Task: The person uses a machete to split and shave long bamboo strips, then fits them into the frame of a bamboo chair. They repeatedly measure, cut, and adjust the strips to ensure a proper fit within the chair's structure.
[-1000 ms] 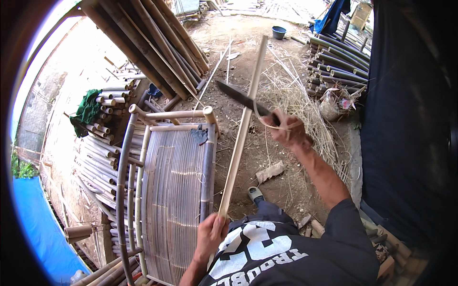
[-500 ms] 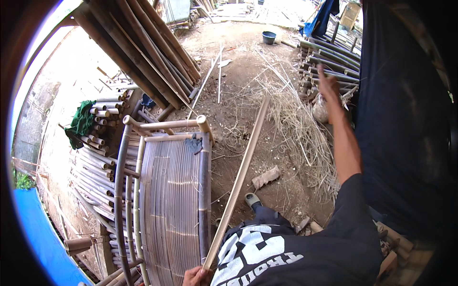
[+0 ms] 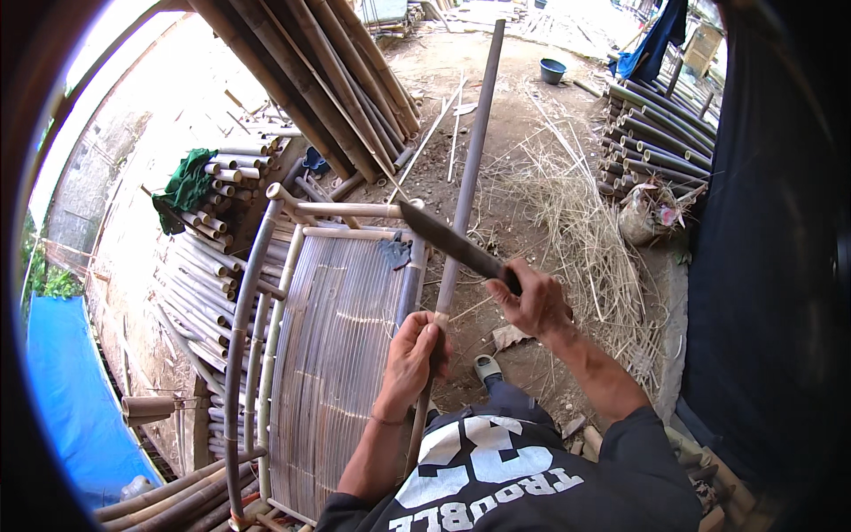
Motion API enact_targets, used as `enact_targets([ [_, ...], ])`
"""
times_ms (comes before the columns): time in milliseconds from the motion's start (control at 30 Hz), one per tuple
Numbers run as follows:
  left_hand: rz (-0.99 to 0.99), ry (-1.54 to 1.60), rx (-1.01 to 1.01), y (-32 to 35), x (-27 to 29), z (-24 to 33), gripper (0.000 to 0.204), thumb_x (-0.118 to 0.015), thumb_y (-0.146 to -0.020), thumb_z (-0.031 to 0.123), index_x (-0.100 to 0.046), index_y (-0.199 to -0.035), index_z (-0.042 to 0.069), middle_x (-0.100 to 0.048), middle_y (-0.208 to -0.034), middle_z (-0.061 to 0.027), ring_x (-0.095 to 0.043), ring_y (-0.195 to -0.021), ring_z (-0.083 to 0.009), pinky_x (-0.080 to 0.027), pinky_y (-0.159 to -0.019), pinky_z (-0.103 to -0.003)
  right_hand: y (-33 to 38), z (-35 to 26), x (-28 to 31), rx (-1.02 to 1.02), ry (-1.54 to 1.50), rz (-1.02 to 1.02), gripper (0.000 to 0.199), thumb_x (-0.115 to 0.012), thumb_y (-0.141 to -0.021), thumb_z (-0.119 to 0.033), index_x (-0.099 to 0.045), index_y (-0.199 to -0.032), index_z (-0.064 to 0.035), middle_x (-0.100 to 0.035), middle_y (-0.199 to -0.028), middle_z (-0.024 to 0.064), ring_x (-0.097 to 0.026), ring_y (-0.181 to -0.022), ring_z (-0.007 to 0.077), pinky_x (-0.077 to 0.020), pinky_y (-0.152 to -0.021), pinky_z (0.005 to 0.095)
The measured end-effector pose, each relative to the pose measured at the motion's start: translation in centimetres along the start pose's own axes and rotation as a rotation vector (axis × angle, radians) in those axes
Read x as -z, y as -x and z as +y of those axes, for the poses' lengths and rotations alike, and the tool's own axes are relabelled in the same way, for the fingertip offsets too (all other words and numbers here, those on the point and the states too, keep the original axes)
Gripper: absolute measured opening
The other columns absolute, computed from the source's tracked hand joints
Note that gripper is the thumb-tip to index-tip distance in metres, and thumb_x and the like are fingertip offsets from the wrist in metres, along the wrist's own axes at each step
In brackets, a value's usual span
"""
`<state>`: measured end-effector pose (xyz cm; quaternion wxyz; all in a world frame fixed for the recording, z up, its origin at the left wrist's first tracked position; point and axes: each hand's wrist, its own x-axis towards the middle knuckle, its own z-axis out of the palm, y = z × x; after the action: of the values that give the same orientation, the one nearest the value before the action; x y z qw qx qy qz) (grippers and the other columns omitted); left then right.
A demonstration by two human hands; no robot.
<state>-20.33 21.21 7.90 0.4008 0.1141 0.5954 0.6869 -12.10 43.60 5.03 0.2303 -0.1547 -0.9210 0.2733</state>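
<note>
My left hand (image 3: pixel 413 356) is closed around a long split bamboo strip (image 3: pixel 472 160), which slants up and away from beside my body toward the far yard. In my right hand (image 3: pixel 534 301) is a machete (image 3: pixel 450 241) with a broad dark blade, its tip pointing up and to the left. The blade crosses in front of the strip, a little above my left hand; whether the two touch I cannot tell. Left of my hands stands a bamboo bench (image 3: pixel 332 346) with a slatted seat, and a grey rag (image 3: pixel 394 252) lies on its far end.
Stacked bamboo poles (image 3: pixel 191 297) lie left of the bench, with a green cloth (image 3: pixel 186 191) on them. Thick poles (image 3: pixel 301 80) lean beyond. Shavings (image 3: pixel 594 239) litter the ground to the right, near another pole stack (image 3: pixel 656 133) and a dark curtain (image 3: pixel 762 266). A basin (image 3: pixel 552 71) sits farther off.
My right hand came back from the right side and now holds the machete. My left hand moved up and forward with the strip, which now stands steeper and reaches farther away.
</note>
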Motion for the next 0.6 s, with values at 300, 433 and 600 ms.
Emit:
enact_targets([
  [300,0.032,-0.044,0.014,-0.4,-0.7,0.7,0.032,-0.046,-0.108,0.029,-0.065,-0.112,0.003,-0.049,-0.064,0.0041,-0.042,-0.050,-0.0036,-0.032,-0.043,-0.020,0.7,-1.6,-1.6,0.183,0.003,0.003,0.059,-0.050,-0.095,-0.064,-0.053,-0.076,-0.0086,-0.058,-0.058,0.0064,-0.062,-0.048,0.0224,-0.0520,-0.044,0.0390],
  [433,0.047,-0.025,0.057,0.3,-0.9,0.8,0.032,-0.046,-0.108,0.027,-0.064,-0.117,0.003,-0.048,-0.065,0.0055,-0.039,-0.050,-0.0026,-0.030,-0.044,-0.019,-0.4,-1.6,-1.1,0.054,-0.065,-0.123,0.057,-0.048,-0.097,-0.063,-0.053,-0.075,-0.0108,-0.055,-0.055,0.0029,-0.058,-0.044,0.0183,-0.0508,-0.042,0.0368],
  [600,0.033,-0.035,0.060,1.3,-0.7,0.5,0.032,-0.045,-0.108,0.027,-0.064,-0.118,0.003,-0.046,-0.065,0.0060,-0.037,-0.051,-0.0022,-0.029,-0.045,-0.019,-2.0,-0.4,-0.9,0.055,-0.032,0.004,0.059,-0.044,-0.096,-0.067,-0.054,-0.079,-0.0112,-0.054,-0.054,0.0022,-0.054,-0.042,0.0151,-0.0453,-0.037,0.0319],
])
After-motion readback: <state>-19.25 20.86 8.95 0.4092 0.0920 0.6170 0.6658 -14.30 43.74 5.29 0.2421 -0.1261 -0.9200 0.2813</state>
